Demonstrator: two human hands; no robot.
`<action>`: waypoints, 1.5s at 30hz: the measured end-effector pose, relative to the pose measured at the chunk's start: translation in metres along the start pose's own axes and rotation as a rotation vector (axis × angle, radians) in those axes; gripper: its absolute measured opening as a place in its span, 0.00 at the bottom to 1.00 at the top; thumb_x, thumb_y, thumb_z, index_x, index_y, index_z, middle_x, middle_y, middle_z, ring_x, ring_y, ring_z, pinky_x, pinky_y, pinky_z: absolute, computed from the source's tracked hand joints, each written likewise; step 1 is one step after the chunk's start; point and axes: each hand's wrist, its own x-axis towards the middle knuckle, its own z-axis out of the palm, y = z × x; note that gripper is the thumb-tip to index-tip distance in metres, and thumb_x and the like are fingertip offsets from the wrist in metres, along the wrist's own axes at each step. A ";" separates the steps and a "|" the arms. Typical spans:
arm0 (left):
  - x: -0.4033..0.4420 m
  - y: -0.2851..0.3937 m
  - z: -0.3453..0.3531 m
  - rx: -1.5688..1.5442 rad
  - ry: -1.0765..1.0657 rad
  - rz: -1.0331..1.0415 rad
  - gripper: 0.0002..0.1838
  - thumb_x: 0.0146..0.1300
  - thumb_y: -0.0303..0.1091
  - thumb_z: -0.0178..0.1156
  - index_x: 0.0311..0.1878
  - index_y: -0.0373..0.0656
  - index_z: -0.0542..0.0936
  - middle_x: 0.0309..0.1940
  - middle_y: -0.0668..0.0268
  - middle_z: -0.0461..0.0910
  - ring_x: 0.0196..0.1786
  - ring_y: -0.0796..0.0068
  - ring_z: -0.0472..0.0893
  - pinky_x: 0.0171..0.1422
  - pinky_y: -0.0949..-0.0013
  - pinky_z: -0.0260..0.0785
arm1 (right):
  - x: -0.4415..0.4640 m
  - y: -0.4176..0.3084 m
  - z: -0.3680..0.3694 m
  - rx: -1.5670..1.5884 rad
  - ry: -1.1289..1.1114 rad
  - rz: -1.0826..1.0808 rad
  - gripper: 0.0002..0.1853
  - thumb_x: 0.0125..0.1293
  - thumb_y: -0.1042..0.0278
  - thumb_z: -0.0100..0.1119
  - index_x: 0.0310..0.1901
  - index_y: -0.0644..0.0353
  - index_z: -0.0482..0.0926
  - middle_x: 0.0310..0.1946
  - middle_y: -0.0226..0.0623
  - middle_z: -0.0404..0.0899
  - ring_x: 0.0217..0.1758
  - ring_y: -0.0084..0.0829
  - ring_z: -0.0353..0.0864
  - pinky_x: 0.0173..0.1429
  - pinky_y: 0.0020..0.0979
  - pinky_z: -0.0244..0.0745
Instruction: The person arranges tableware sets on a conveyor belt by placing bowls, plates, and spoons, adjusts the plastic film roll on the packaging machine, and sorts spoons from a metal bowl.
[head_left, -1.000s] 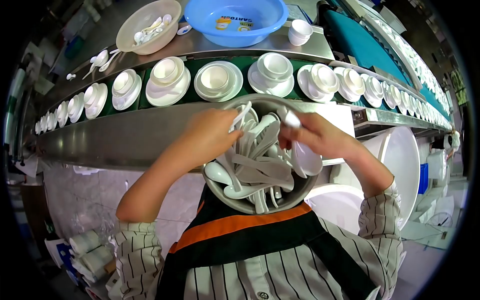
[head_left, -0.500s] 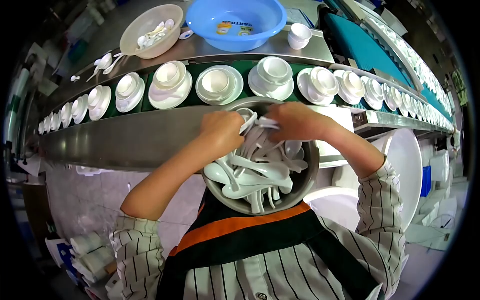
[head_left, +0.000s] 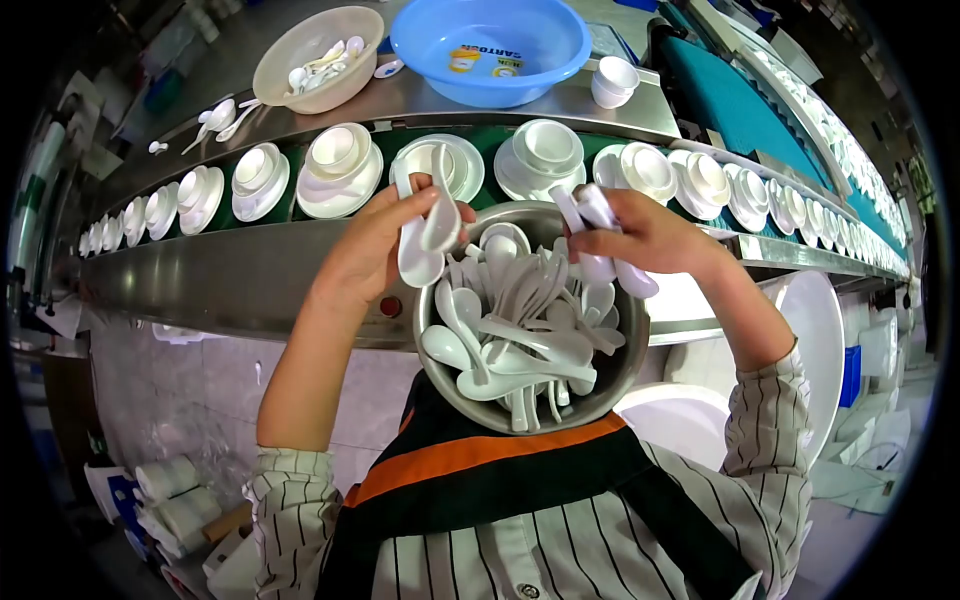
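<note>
In my left hand [head_left: 372,240] are white soup spoons [head_left: 420,260], two of them showing, gripped above the left rim of a metal bowl. My right hand [head_left: 652,232] is closed around a few more white spoons [head_left: 598,268] over the bowl's right side. Between and below both hands sits the round metal bowl [head_left: 425,375] against my apron, heaped with white spoons [head_left: 535,345] lying in many directions. Just beyond my hands, sets of a cup, a bowl and a plate [head_left: 541,160] stand in a row on a green conveyor belt [head_left: 292,195].
A steel ledge [head_left: 250,270] runs along the belt's near side. Behind the belt stand a blue basin [head_left: 490,50], a beige basin [head_left: 275,75] holding spoons, and stacked white cups [head_left: 614,82]. Large white tubs [head_left: 680,410] are at the lower right.
Both hands have come up out of the spoon pile with spoons in them and moved apart, the left one leftward, the right one slightly rightward.
</note>
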 end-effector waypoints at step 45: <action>0.106 -0.135 0.303 0.410 0.027 0.362 0.09 0.69 0.34 0.51 0.43 0.38 0.72 0.29 0.70 0.74 0.33 0.83 0.72 0.39 0.77 0.65 | -0.234 0.184 -0.119 0.392 0.231 -0.066 0.09 0.57 0.70 0.63 0.40 0.61 0.79 0.28 0.31 0.79 0.30 0.19 0.74 0.37 0.25 0.70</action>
